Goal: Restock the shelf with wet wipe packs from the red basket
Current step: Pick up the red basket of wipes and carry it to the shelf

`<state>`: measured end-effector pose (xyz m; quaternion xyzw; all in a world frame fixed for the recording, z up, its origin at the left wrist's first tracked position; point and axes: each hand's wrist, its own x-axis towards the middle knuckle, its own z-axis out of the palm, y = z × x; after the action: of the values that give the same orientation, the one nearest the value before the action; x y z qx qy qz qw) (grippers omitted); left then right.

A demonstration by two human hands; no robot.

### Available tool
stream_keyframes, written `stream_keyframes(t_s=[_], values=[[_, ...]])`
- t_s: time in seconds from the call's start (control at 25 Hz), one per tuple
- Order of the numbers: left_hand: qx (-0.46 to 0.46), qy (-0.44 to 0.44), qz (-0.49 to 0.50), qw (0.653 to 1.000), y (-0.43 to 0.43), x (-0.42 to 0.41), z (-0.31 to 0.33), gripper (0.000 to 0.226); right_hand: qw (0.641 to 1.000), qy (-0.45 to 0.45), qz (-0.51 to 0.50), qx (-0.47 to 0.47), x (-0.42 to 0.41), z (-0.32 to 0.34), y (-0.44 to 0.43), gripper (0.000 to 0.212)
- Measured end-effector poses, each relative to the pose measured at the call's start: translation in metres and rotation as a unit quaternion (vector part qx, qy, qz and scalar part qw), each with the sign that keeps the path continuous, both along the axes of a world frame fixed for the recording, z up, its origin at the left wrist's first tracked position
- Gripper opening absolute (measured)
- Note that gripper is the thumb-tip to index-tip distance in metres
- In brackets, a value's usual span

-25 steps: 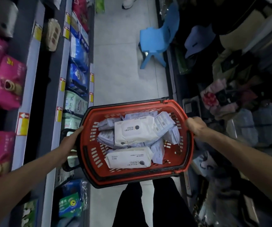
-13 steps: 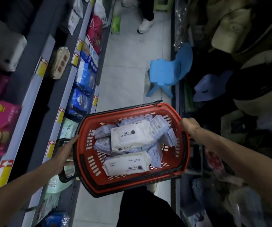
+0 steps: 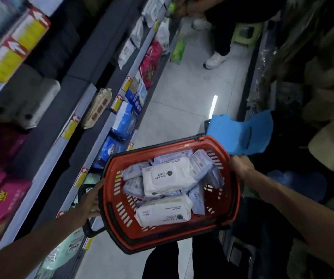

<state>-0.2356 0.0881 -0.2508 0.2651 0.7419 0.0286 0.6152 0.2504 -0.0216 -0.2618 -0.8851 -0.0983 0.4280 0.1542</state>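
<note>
I hold the red basket [image 3: 220, 222] in front of me over the aisle floor. My left hand [image 3: 90, 200] grips its left rim and my right hand [image 3: 240, 165] grips its right rim. Several white wet wipe packs lie inside, one large pack [image 3: 166, 179] in the middle and another [image 3: 163, 213] nearer to me. The grey shelf unit [image 3: 81, 101] runs along my left, with a single wipe pack [image 3: 97, 107] lying on a mostly bare level.
Pink boxes [image 3: 3, 198], paper rolls [image 3: 35, 103] and blue packs [image 3: 125, 119] fill the left shelves. A blue plastic chair [image 3: 238, 131] stands just beyond the basket. A person's legs and white shoe [image 3: 215, 59] are farther up the aisle. Clothing racks line the right.
My view has swung up and tilted, showing more of the aisle and upper shelves. The basket has moved forward, closer to the blue chair. Both hands keep their grip.
</note>
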Motion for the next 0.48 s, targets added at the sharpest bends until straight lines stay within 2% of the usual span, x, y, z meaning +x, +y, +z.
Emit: stream_keyframes(t_s=[0.04,0.16,0.28,0.36,0.48], values=[[-0.003,0.003,0.018,1.000,0.012,0.011,0.001,0.074,1.000,0.005,0.024,-0.002,0.012,0.001,0.027,0.019],[0.021,0.017,0.071,0.997,0.039,0.045,0.007,0.057,0.998,0.002,0.067,0.005,0.042,-0.004,0.105,0.015],[0.025,0.022,0.163,0.986,0.060,0.065,0.006,0.056,0.993,0.022,0.112,0.008,0.073,-0.019,0.183,0.033],[0.002,0.017,0.197,0.980,0.073,0.075,-0.005,0.059,0.991,0.028,0.133,0.018,0.087,-0.024,0.232,0.021],[0.014,0.015,0.217,0.976,0.086,0.095,-0.006,0.060,0.985,0.009,0.168,0.021,0.095,-0.021,0.305,0.012]])
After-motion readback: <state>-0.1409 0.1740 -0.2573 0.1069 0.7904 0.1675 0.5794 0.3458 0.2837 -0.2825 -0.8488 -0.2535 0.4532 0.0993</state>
